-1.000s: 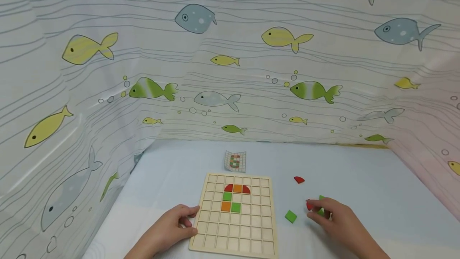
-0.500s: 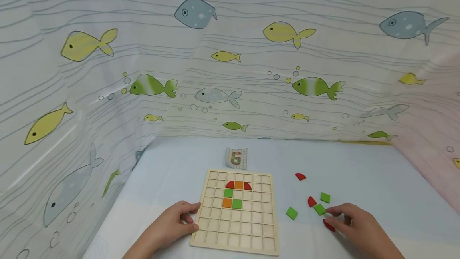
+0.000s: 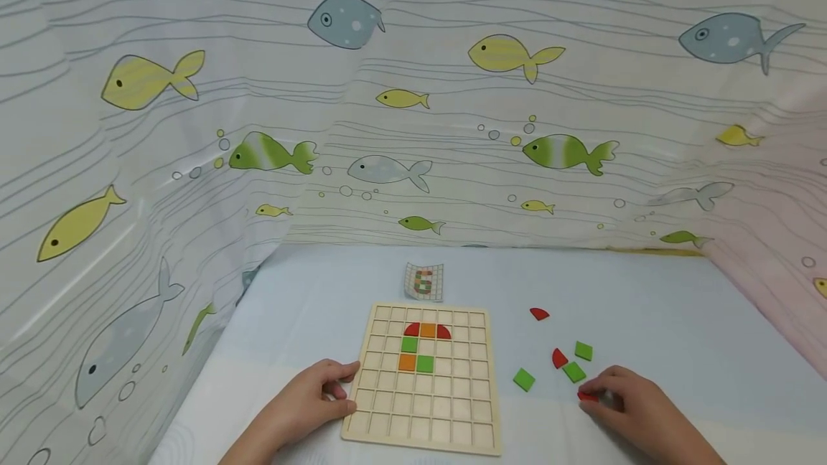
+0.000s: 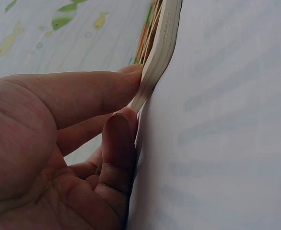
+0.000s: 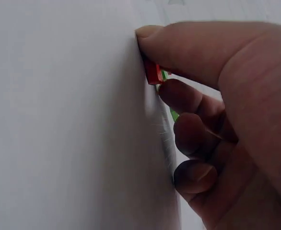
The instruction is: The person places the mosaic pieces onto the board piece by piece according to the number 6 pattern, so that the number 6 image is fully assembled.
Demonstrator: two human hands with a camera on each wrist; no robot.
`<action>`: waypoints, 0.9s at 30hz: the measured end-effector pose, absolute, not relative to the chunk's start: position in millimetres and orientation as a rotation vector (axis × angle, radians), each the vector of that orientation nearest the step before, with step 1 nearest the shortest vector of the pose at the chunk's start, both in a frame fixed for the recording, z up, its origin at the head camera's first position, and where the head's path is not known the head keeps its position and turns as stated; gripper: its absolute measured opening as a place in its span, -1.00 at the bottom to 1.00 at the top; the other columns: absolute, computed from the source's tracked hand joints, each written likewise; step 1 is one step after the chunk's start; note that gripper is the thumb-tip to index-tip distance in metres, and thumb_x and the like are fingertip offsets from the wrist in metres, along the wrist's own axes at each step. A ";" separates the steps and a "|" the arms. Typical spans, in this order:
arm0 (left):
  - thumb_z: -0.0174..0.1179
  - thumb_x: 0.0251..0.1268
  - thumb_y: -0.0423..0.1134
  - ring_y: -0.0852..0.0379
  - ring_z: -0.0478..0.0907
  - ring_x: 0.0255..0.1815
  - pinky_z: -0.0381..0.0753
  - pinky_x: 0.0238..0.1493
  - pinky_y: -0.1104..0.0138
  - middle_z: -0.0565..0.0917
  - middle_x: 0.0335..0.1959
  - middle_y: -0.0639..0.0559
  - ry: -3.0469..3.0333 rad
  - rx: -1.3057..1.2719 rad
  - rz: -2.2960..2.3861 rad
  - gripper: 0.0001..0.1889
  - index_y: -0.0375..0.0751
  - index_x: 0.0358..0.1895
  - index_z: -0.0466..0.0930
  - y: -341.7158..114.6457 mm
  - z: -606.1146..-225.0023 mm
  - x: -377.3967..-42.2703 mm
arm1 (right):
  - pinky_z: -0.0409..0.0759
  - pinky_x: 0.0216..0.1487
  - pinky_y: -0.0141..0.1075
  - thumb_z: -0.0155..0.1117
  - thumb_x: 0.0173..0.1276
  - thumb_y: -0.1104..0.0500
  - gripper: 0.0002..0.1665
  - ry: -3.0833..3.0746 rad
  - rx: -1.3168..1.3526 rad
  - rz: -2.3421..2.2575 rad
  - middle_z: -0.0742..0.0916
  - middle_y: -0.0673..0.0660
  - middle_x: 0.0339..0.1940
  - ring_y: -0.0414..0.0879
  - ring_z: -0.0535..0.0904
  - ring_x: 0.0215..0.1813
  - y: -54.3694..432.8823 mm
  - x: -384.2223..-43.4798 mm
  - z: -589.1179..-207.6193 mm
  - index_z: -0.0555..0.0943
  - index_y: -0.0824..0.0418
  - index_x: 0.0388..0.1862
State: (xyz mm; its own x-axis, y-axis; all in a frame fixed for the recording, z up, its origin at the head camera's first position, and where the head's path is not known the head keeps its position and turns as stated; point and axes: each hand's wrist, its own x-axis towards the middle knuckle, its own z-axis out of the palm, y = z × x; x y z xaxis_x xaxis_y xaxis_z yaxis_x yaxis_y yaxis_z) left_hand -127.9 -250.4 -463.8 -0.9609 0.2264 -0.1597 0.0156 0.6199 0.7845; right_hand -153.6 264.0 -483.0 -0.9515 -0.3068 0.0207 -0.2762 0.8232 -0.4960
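A flat red tile, half hidden, sits at the worktop in the right hand's narrow, pinching grip, near a green square tile; half a second ago it showed below the thumb. The left hand holds the wooden grid board's edge.

A pale tabletop bears a gridded board, pattern card and loose tiles.
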 end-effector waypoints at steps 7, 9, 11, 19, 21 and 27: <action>0.50 0.05 -0.09 0.22 0.49 -0.31 0.45 -0.33 0.37 0.57 -0.13 0.10 2.606 0.202 1.260 -0.33 -0.21 0.28 0.57 -250.4 -463.4 -127.8 | 0.53 -0.19 -0.42 0.44 0.17 0.31 -0.60 2.901 -0.823 -0.915 0.61 -0.32 -0.24 -0.35 0.53 -0.20 263.8 -152.1 -483.4 0.70 -0.27 -0.30; 0.50 0.05 -0.09 0.21 0.49 -0.31 0.45 -0.33 0.37 0.57 -0.14 0.10 2.601 0.204 1.265 -0.33 -0.22 0.28 0.56 -250.6 -463.4 -127.8 | 0.53 -0.17 -0.43 0.46 0.15 0.32 -0.59 2.922 -0.872 -0.928 0.63 -0.32 -0.23 -0.35 0.54 -0.18 263.5 -150.3 -483.1 0.70 -0.26 -0.28; 0.50 0.05 -0.09 0.21 0.49 -0.30 0.45 -0.33 0.37 0.57 -0.14 0.10 2.598 0.207 1.265 -0.32 -0.22 0.28 0.56 -250.6 -463.3 -127.9 | 0.52 -0.18 -0.41 0.51 0.19 0.15 -0.72 2.969 -0.831 -0.909 0.62 -0.34 -0.23 -0.35 0.52 -0.20 262.7 -148.3 -482.2 0.69 -0.28 -0.27; 0.49 0.07 -0.08 0.22 0.49 -0.29 0.45 -0.31 0.37 0.57 -0.12 0.10 2.601 0.219 1.263 -0.32 -0.23 0.29 0.55 -250.8 -462.8 -127.6 | 0.49 -0.22 -0.42 0.53 0.17 -0.10 -0.81 3.026 -0.758 -0.828 0.56 -0.35 -0.27 -0.38 0.45 -0.27 263.0 -149.7 -485.4 0.70 -0.28 -0.25; 0.49 0.07 -0.07 0.22 0.49 -0.29 0.45 -0.30 0.37 0.57 -0.11 0.10 2.603 0.223 1.259 -0.32 -0.23 0.29 0.55 -250.8 -462.8 -127.6 | 0.48 -0.19 -0.49 0.57 0.12 0.12 -0.70 3.031 -0.873 -0.881 0.58 -0.35 -0.24 -0.37 0.50 -0.24 264.0 -150.2 -488.6 0.72 -0.25 -0.24; 0.49 0.07 -0.07 0.22 0.49 -0.29 0.46 -0.31 0.37 0.57 -0.10 0.10 2.603 0.229 1.257 -0.32 -0.23 0.29 0.55 -250.4 -462.5 -127.9 | 0.49 -0.14 -0.54 0.56 0.06 0.28 -0.57 3.029 -0.953 -0.931 0.62 -0.29 -0.15 -0.33 0.56 -0.16 266.0 -150.2 -491.3 0.73 -0.17 -0.16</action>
State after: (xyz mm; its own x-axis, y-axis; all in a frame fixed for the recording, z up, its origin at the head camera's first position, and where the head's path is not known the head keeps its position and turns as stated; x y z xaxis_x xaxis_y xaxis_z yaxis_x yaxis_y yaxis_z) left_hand -127.9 -250.4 -462.5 -0.9586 0.2438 -0.1474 0.0361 0.6173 0.7859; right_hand -150.2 266.0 -491.3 -0.8214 -0.4767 0.3132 -0.5703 0.6783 -0.4634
